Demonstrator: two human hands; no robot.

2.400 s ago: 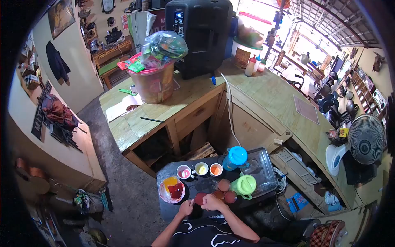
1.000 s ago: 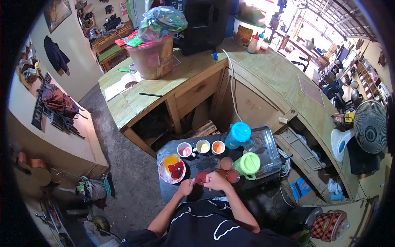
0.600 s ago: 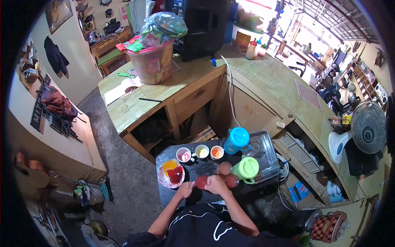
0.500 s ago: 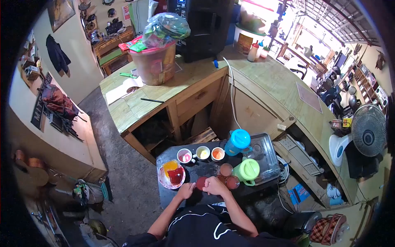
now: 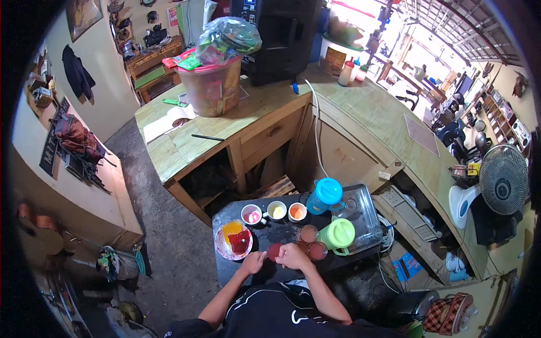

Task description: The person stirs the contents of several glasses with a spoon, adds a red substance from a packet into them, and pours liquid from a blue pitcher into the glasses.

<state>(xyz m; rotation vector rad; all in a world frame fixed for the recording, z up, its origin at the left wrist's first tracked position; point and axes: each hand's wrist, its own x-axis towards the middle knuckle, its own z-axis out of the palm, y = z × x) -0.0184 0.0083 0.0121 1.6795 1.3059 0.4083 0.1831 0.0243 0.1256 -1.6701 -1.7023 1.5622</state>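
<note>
My left hand point(image 5: 255, 262) is closed at the near edge of the dark table, just left of a glass of red drink point(image 5: 275, 252). Closed fingers of my right hand point(image 5: 291, 257) are at the right side of that glass; what either hand grips is too small to make out. Several glasses of brownish drink point(image 5: 309, 232) stand right of my hands. To the left lies a plate point(image 5: 220, 245) with yellow and red pieces. Three cups, one with pink point(image 5: 251, 214), one with yellow point(image 5: 276, 210) and one with orange contents point(image 5: 297, 212), line the far side.
A blue pitcher point(image 5: 326, 196), a green pitcher point(image 5: 337, 234) and a clear tray point(image 5: 369, 217) occupy the table's right part. Beyond is a wooden counter point(image 5: 265, 114) with a tub point(image 5: 209, 90). A fan point(image 5: 503, 179) stands at the right.
The view has shifted slightly. Both hands stay by the red glass, with hardly any visible movement.
</note>
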